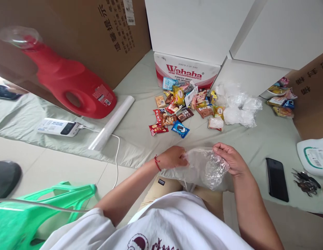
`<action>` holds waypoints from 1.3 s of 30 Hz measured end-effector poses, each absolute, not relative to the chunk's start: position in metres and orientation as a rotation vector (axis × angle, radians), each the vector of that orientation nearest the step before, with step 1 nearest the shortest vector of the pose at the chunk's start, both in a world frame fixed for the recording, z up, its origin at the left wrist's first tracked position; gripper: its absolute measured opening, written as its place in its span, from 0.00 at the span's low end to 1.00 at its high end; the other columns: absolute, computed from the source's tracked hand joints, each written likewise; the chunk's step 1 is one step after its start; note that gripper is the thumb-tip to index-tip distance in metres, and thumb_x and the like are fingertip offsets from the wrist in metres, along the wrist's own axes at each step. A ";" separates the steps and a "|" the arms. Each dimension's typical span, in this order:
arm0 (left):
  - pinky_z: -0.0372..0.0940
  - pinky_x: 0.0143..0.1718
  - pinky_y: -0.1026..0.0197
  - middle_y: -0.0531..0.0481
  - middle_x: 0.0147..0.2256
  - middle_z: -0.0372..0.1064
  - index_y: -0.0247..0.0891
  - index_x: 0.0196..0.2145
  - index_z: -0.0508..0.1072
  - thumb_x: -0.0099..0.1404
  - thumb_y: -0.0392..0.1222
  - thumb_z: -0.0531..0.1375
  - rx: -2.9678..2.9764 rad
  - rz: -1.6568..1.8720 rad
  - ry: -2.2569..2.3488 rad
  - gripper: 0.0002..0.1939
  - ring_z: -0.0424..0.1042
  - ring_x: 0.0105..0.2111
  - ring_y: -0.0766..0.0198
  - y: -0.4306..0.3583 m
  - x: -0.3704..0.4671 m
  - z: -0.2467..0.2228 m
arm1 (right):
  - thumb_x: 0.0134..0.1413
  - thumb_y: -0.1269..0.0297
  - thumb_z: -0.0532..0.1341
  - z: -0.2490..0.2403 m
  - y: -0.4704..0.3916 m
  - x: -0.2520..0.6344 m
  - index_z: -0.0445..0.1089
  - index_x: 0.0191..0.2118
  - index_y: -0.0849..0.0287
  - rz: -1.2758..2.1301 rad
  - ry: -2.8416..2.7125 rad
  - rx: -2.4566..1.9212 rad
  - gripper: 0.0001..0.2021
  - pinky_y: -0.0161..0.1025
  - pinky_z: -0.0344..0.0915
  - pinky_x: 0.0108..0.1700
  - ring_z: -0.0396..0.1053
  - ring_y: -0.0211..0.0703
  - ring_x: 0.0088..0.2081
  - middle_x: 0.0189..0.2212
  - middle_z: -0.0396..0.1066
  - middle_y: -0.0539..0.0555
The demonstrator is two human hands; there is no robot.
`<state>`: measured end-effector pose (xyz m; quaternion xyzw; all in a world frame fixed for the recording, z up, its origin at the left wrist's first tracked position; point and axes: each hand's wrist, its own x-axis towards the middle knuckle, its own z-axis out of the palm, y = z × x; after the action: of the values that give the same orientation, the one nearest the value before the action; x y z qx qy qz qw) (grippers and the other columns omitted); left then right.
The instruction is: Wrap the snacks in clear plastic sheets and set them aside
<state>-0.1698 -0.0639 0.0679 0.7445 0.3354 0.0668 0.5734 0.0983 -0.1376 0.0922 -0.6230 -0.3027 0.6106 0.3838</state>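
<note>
Between my two hands, just above the front edge of the covered surface, a clear plastic bag (199, 166) is stretched out. Its left part is bunched in my left hand (174, 157), which is closed and wears a red cord at the wrist. My right hand (230, 158) pinches the upper right edge between thumb and fingers. A crumpled, shiny clump of clear film sits at the bag's right side; I cannot tell whether something is inside. Beyond my hands lies a pile of wrapped snacks (179, 99), with a blue packet (180, 129) nearest. Several clear-wrapped bundles (238, 104) lie to its right.
At left are a red jug (73, 83), a roll of clear film (111, 121) and a white power bank (58, 127) with a cable. A black phone (277, 178), keys (306, 182) and a white bottle (314, 156) lie right. Boxes (187, 71) stand behind; a green stool (47, 208) is front left.
</note>
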 end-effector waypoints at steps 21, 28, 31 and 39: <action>0.46 0.22 0.65 0.62 0.18 0.53 0.41 0.28 0.63 0.62 0.56 0.64 1.153 0.697 1.149 0.19 0.50 0.19 0.71 -0.052 -0.173 0.034 | 0.60 0.49 0.65 0.077 -0.133 0.129 0.78 0.39 0.57 0.494 -1.280 -1.841 0.15 0.43 0.64 0.40 0.67 0.43 0.34 0.37 0.74 0.56; 0.49 0.24 0.64 0.59 0.21 0.60 0.39 0.30 0.70 0.59 0.54 0.65 1.233 0.696 1.151 0.16 0.55 0.22 0.69 -0.061 -0.164 0.036 | 0.60 0.59 0.65 0.073 -0.101 0.053 0.78 0.49 0.52 0.714 -1.597 -1.550 0.13 0.42 0.66 0.35 0.64 0.38 0.28 0.45 0.72 0.55; 0.49 0.25 0.65 0.59 0.23 0.61 0.39 0.31 0.69 0.57 0.52 0.68 1.189 0.727 1.067 0.16 0.55 0.23 0.70 -0.065 -0.162 0.036 | 0.57 0.57 0.65 0.057 -0.084 0.029 0.78 0.49 0.54 0.911 -1.594 -1.467 0.15 0.39 0.66 0.35 0.66 0.37 0.29 0.45 0.73 0.55; 0.51 0.24 0.66 0.60 0.26 0.62 0.37 0.39 0.71 0.50 0.51 0.73 1.074 0.800 1.028 0.23 0.56 0.22 0.72 -0.060 -0.174 0.037 | 0.51 0.46 0.69 0.044 -0.077 0.026 0.77 0.34 0.57 1.258 -1.295 -1.444 0.18 0.34 0.57 0.30 0.61 0.36 0.26 0.24 0.69 0.47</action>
<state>-0.1737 -0.0596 0.0372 0.4753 0.4552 0.3542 0.6644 0.0258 -0.0766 0.0441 -0.5716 -0.5126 0.4980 0.4032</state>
